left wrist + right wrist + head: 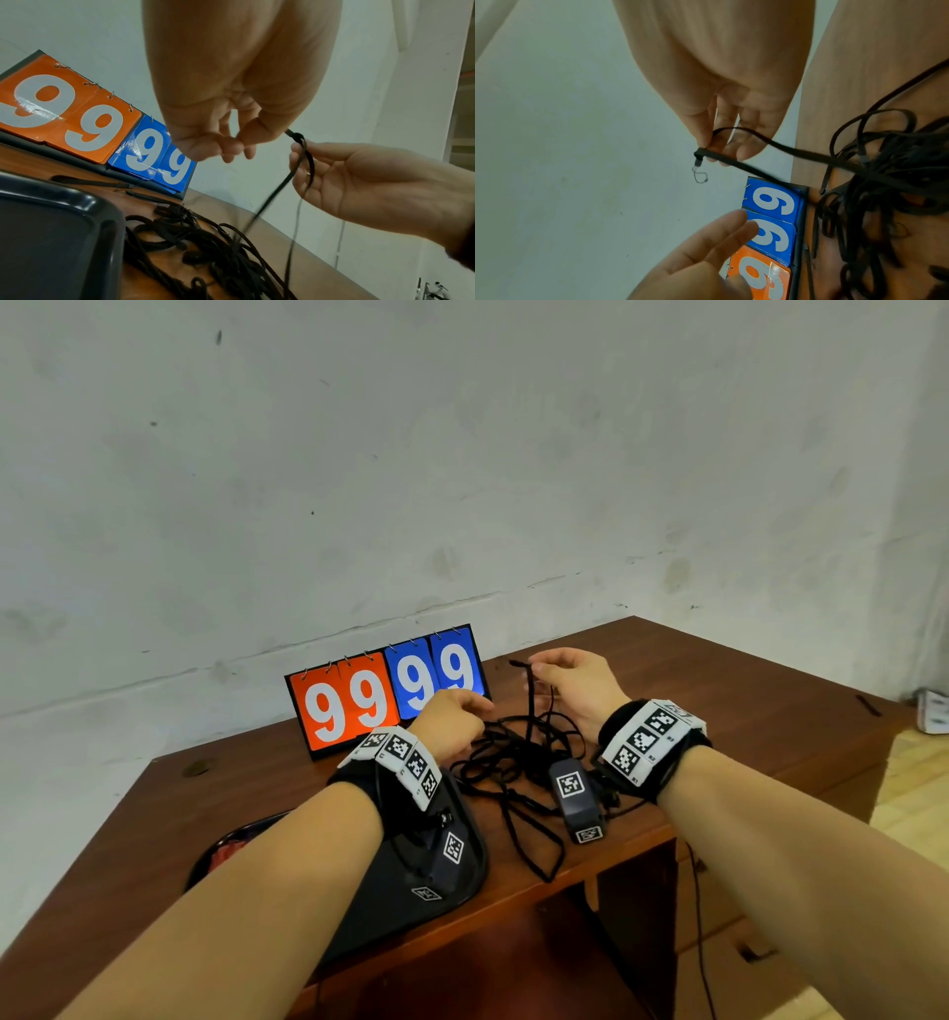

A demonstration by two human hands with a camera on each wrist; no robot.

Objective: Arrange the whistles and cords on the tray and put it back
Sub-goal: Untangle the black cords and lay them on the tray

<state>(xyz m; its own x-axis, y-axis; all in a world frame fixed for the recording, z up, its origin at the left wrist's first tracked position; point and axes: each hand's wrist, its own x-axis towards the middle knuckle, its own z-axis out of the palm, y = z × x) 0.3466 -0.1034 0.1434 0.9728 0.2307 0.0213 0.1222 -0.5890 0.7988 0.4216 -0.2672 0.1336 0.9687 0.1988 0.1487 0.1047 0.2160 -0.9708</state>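
Right hand lifts one cord end above the tangle; left hand holds nothing.

The right hand (575, 690) pinches the knotted end of a black cord (770, 142) between thumb and fingertips, a thin wire loop dangling from its tip. The left hand (452, 716) hovers just beside it, fingers loosely curled, holding nothing. Below them the tangled cords (518, 762) lie on the wooden table (770, 711), right of the dark tray (51, 233). A flip scoreboard (385, 690) reading 99 99 stands behind, against the wall.
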